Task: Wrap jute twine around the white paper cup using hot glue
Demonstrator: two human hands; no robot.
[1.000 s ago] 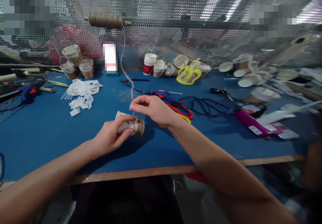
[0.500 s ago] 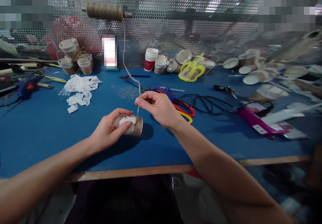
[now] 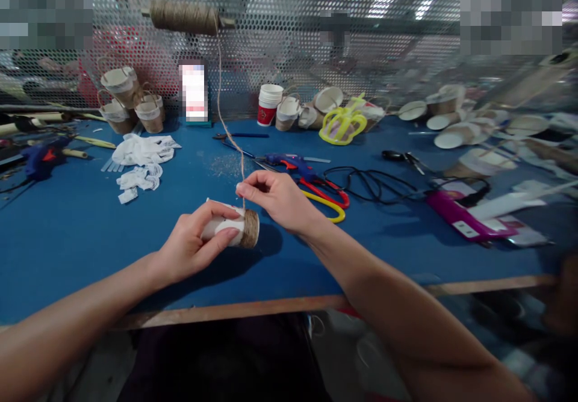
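Note:
My left hand point(image 3: 203, 233) grips a small white paper cup point(image 3: 233, 232) lying on its side above the blue table. Brown twine point(image 3: 250, 228) is wound in a band around the cup's right end. With thumb and fingertips closed, my right hand point(image 3: 271, 199) pinches the twine strand point(image 3: 220, 83) just above the cup. That strand runs up from the cup to a twine spool point(image 3: 184, 17) on a rod at the mesh panel. Behind my right hand lie a blue glue gun point(image 3: 289, 161) and scissors with red and yellow handles point(image 3: 336, 209).
Twine-wrapped cups point(image 3: 149, 113) stand at the back left near white lace point(image 3: 142, 149) and a phone point(image 3: 194, 94). White cups point(image 3: 271, 104) and a yellow basket-like piece point(image 3: 342, 126) are at the back. A purple power strip point(image 3: 465, 218) and more cups point(image 3: 449, 134) lie right.
The twine band on the cup has become wider. My right hand has moved slightly left and down along the strand, and the cup has turned in my left hand.

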